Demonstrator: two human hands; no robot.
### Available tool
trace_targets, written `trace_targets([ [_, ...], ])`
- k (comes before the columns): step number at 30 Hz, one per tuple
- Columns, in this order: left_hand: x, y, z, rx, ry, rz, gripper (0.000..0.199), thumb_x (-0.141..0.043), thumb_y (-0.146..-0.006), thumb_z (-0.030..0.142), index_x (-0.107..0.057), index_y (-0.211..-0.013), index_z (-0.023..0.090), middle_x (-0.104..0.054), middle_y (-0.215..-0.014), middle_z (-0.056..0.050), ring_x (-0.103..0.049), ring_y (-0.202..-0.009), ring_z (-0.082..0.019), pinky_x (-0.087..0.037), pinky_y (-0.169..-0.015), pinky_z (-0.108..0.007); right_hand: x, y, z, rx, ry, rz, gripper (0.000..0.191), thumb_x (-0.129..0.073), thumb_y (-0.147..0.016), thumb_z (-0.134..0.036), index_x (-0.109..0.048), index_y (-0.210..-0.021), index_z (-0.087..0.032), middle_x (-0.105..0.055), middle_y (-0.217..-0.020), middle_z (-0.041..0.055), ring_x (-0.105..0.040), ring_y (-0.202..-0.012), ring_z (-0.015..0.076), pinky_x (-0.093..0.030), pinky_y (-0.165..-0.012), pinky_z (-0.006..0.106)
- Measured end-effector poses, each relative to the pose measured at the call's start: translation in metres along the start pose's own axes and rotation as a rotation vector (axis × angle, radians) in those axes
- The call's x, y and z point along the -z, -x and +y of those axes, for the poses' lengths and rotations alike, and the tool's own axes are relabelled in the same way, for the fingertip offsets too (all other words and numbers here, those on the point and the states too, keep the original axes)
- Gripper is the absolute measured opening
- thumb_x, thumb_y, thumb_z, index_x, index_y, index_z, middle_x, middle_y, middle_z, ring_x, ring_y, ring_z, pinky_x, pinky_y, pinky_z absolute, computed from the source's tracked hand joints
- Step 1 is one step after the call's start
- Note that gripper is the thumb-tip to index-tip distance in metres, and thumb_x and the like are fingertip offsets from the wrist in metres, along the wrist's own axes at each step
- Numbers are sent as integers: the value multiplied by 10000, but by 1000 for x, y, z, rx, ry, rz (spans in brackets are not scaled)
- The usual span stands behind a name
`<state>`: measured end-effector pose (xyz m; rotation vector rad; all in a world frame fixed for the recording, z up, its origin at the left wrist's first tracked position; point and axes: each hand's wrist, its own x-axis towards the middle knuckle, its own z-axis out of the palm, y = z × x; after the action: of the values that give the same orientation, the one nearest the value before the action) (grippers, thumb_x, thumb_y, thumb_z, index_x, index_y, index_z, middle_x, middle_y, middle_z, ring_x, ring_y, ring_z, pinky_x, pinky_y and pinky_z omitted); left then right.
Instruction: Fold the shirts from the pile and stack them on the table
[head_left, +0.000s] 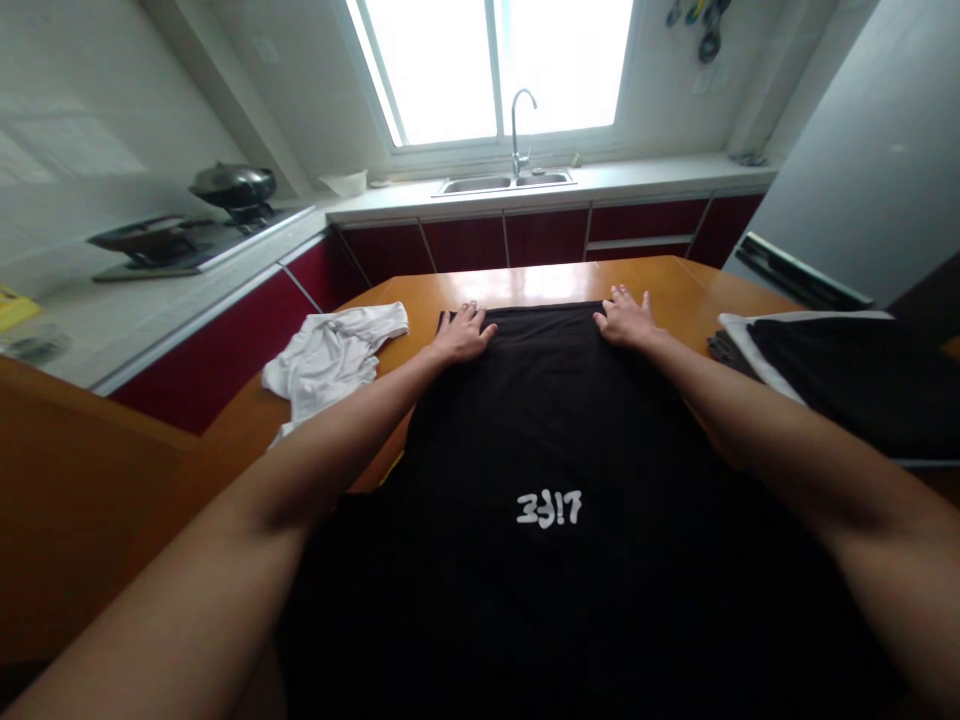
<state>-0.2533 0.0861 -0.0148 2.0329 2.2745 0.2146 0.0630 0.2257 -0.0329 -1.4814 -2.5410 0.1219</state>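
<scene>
While bright window light glares on the glossy orange wooden table, my left hand and right hand press flat, fingers spread, on the far edge of the smooth black cotton T-shirt; crumpled white cloth lies nearby.

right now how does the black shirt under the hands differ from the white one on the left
The black shirt is spread flat with white lettering; the white garment lies crumpled and plain. The left hand and right hand press the black shirt; nothing touches the white garment. Both lie on the wooden table.
</scene>
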Motion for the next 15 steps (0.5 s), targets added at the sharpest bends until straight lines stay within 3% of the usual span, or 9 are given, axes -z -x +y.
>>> trace_targets([
  [3,-8,2,14,-29,36,-60,735,-252,-992,633,-238,-1598,218,-131,-1674,-119,-67,-1545,-318,-67,-1213,-585,-3,4,-20,71,-31,-30,659,-312,-1003,-539,-400,-1519,-140,-256,-1635,183,-168,-1521,338,-58,-1191,651],
  [8,-8,2,12,-30,23,-65,720,-234,-989,656,-275,-1588,259,-119,-1678,-98,-77,-1545,-313,-68,-1216,-576,-1,11,-28,66,-86,-176,722,-301,-983,-632,-292,-1577,-221,-160,-1672,127,-109,-1537,319,-70,-1208,615],
  [11,-2,6,23,-43,44,-46,716,-249,-994,642,-275,-1588,243,-145,-1674,-107,-85,-1544,-319,-73,-1213,-591,5,17,-37,58,-73,-141,702,-292,-997,-596,-299,-1572,-193,-160,-1668,145,-101,-1538,324,-50,-1198,639],
  [15,-6,26,57,-175,49,-8,689,-264,-989,660,-278,-1583,312,-164,-1674,-70,-86,-1543,-328,-72,-1206,-619,5,36,-68,169,-114,-57,650,-275,-1016,-542,-318,-1564,-195,-198,-1661,134,-130,-1535,306,-83,-1202,630],
])
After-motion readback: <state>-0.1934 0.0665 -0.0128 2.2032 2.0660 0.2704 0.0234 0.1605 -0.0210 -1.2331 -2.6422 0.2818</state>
